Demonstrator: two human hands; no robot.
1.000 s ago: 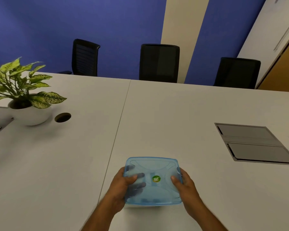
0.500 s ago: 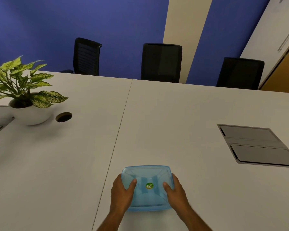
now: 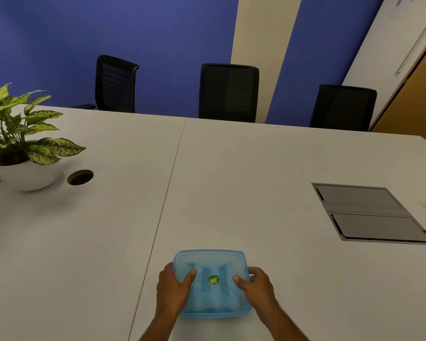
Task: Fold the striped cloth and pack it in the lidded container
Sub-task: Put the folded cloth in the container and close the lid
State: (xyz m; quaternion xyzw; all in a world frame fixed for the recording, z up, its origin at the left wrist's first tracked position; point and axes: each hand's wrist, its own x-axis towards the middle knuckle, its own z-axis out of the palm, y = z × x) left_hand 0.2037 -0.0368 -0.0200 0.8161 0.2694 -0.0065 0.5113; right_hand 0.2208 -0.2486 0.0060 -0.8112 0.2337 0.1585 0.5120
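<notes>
- The blue lidded container (image 3: 210,283) sits on the white table (image 3: 244,183), close to the near edge and just right of the table's seam, with its lid (image 3: 208,263) on top.
- The step in hand looks like seating or lifting that lid; which of the two, I can't say from here.
- To do it well: even pressure from both sides and thumbs spread toward the corners, so the thin lid doesn't bow in the middle. If it is coming off, peel one corner first rather than yanking the whole rim.
- The left hand (image 3: 174,290) wraps the container's left side, thumb lying across the lid top, fingers curled down around the edge. It's a firm clasp, not a fist.
- The right hand (image 3: 255,287) mirrors it on the right side, thumb on the lid near the green sticker (image 3: 214,280), fingers curled over the rim.
- The striped cloth? Not visible anywhere. The blue plastic is too cloudy to tell whether it is inside.
- The potted plant (image 3: 22,143) stands well off to the left, clear of the work.
</notes>
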